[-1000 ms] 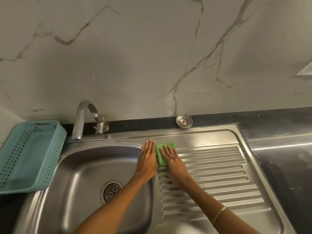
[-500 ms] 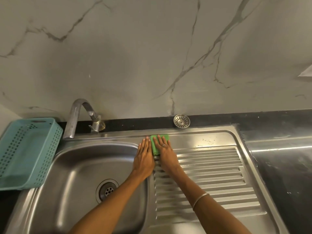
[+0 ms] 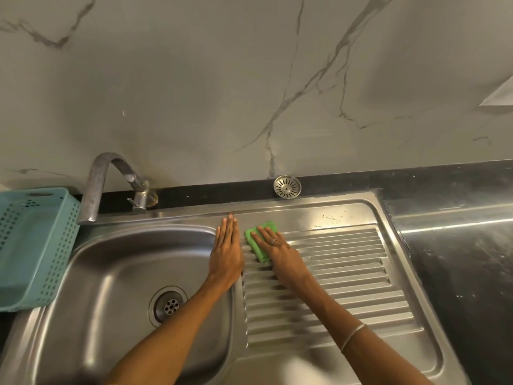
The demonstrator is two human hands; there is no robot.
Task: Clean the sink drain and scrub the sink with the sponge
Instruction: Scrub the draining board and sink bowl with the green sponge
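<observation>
While the right hand [image 3: 280,252] presses the green sponge [image 3: 259,240] flat-fingered on the ribbed drainboard [image 3: 333,276] and the left hand [image 3: 226,248] rests spread on the basin's rim, a hard stroke could slip the sponge from this loose grip into the basin [image 3: 133,273].

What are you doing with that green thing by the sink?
A person is scrubbing the steel sink. The right hand presses a green sponge flat onto the ribbed draining board. The left hand rests flat on the ridge beside the basin. The drain strainer sits out on the back ledge, by the wall.
</observation>
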